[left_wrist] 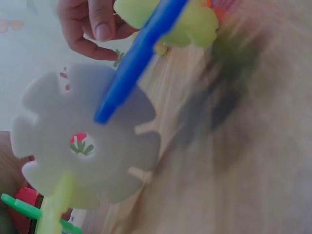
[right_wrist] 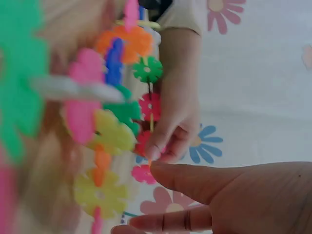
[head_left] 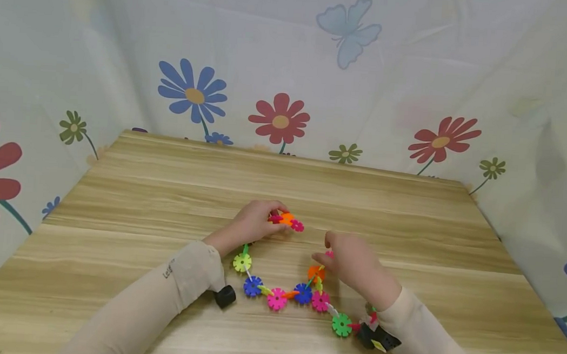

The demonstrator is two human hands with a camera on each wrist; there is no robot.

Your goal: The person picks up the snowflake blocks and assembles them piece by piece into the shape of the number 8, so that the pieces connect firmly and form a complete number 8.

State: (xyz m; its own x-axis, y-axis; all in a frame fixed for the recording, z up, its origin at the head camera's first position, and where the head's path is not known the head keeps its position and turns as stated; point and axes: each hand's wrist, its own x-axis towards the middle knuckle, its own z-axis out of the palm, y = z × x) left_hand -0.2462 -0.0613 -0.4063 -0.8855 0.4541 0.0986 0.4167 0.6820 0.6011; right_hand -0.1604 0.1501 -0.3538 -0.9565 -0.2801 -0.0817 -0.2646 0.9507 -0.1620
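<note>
My left hand [head_left: 255, 221] pinches a linked row of plastic snowflake discs [head_left: 287, 219] near its red, orange and pink end, raised above the table. In the right wrist view, the left thumb presses a red disc [right_wrist: 144, 142]. From there the colourful chain [head_left: 277, 299] of interlocked discs curves towards me, then right. My right hand [head_left: 356, 262] hovers over the chain's right part, beside an orange disc [head_left: 316, 274]. Its thumb and fingers stand apart in the right wrist view, with nothing seen between them. A white disc [left_wrist: 117, 161] looms close in the left wrist view.
The chain lies on a wood-grain table [head_left: 191, 177], its right end partly hidden beneath my right wrist. A black wrist camera [head_left: 225, 296] hangs by my left cuff, near the chain. A flower-printed curtain [head_left: 252, 45] surrounds the table's back and sides.
</note>
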